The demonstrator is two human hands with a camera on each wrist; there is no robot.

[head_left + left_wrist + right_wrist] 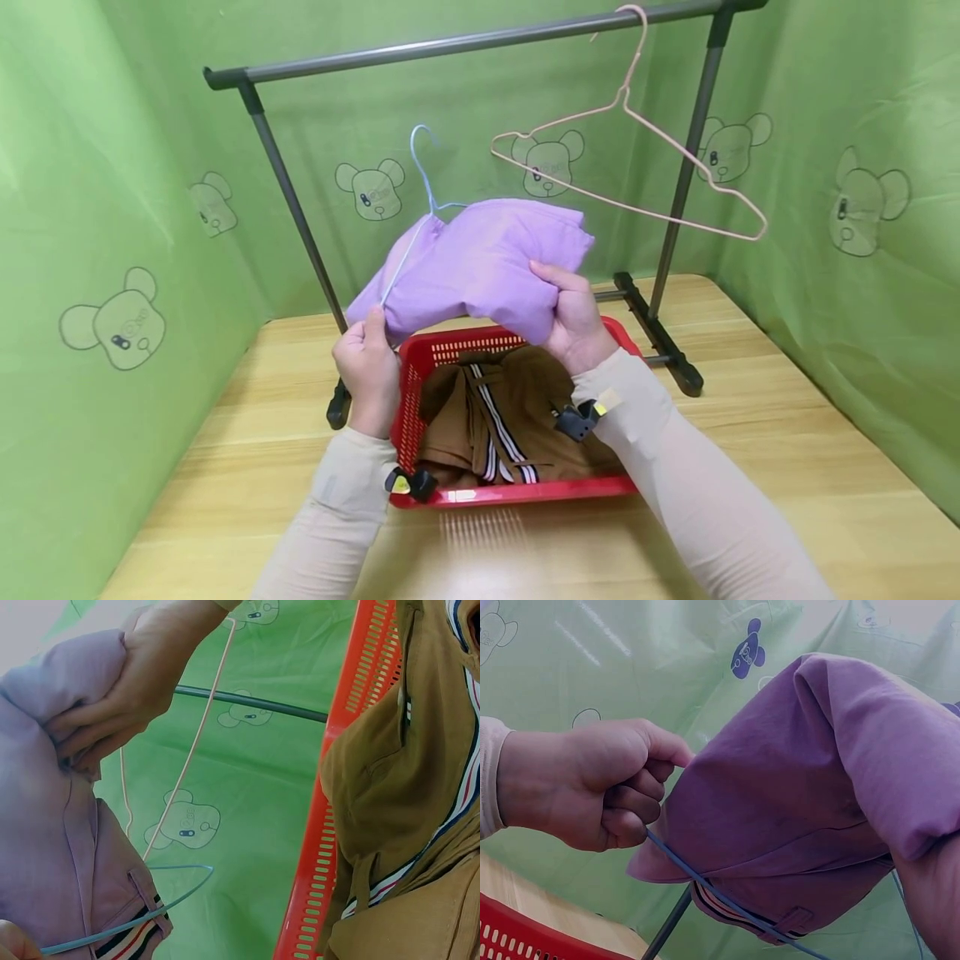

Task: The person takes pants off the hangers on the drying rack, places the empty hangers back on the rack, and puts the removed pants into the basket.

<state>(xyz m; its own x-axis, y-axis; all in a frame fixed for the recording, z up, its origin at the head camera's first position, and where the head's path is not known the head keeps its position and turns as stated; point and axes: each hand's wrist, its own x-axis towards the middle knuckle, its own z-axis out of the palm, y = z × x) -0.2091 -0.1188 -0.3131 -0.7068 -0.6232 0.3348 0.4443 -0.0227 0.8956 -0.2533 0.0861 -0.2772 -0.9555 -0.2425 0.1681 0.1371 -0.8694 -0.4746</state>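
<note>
In the head view my left hand (371, 367) pinches the lower left corner of a light blue wire hanger (424, 171), its hook pointing up. My right hand (577, 325) grips the right end of folded purple trousers (487, 250), thumb on the near side. One hanger arm runs across the front of the trousers; the other goes out of sight behind them. Both wrist views show a striped waistband (135, 934) with belt loops, crossed by the blue wire. In the right wrist view the left hand's fingers (634, 799) are curled.
Below the hands, a red basket (525, 493) holds a brown garment (450, 417) with striped trim. Behind stands a grey clothes rack (450, 43), with a pink hanger (622, 204) on its bar at the right. Green curtains (300, 208) surround the wooden table (247, 450).
</note>
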